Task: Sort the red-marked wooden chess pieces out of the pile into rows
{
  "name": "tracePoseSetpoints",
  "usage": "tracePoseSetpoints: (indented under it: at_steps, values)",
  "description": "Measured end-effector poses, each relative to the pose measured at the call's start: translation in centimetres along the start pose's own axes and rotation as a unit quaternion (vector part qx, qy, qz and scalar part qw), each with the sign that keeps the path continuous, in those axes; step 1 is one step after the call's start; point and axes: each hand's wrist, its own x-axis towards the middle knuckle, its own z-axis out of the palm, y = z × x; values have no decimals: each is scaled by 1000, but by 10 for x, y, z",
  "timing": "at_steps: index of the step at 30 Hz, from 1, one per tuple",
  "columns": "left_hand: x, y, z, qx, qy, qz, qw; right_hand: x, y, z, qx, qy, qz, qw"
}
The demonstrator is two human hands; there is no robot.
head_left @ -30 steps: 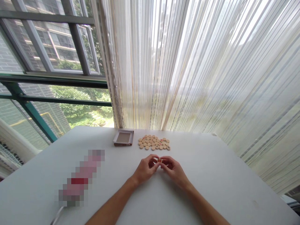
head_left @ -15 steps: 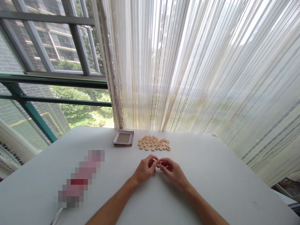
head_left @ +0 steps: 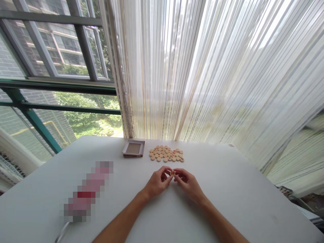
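My left hand (head_left: 158, 183) and my right hand (head_left: 188, 184) meet over the white table (head_left: 243, 189). Between their fingertips they pinch one small round wooden game piece (head_left: 172, 173) with a red mark on its face. Just beyond the hands lies a flat cluster of several similar round wooden pieces (head_left: 166, 154), some marked red, some dark. An open shallow box (head_left: 133, 149) sits left of that cluster.
A blurred reddish object (head_left: 87, 192) lies on the table's left side. Sheer striped curtains (head_left: 202, 74) hang behind the table. A window with a green frame (head_left: 37, 125) is at the left. The table's right edge drops off near the curtain.
The hands have kept pinching the single piece, shifting it only slightly. The curtain at the right has swung aside, exposing more of the outside.
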Motion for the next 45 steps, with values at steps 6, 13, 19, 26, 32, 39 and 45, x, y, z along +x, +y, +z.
tracePoseSetpoints:
  at_steps: [6, 13, 19, 26, 32, 39, 45]
  values:
    - [-1, 3, -1, 3, -4, 4, 1000, 0, -3, 1, 12, -6, -1, 1000]
    - [-2, 1, 0, 33, -16, 16, 999, 0, 1, 1, 36, -14, 10, 999]
    - [-2, -3, 0, 36, -16, 20, 999, 0, 1, 0, 74, -18, 13, 997]
    - [-1, -3, 0, 50, 1, 27, 998, 3, 10, -5, 64, -8, 10, 998]
    - [-1, -3, 0, 65, 26, 28, 997, 5, 18, -8, 91, -5, 8, 996]
    - [-3, -1, -16, 167, 22, 39, 985, 9, 6, -28, 16, -20, 36, 999]
    - [-4, -3, -19, 208, 21, 37, 977, 11, 4, -61, -26, -37, 96, 994]
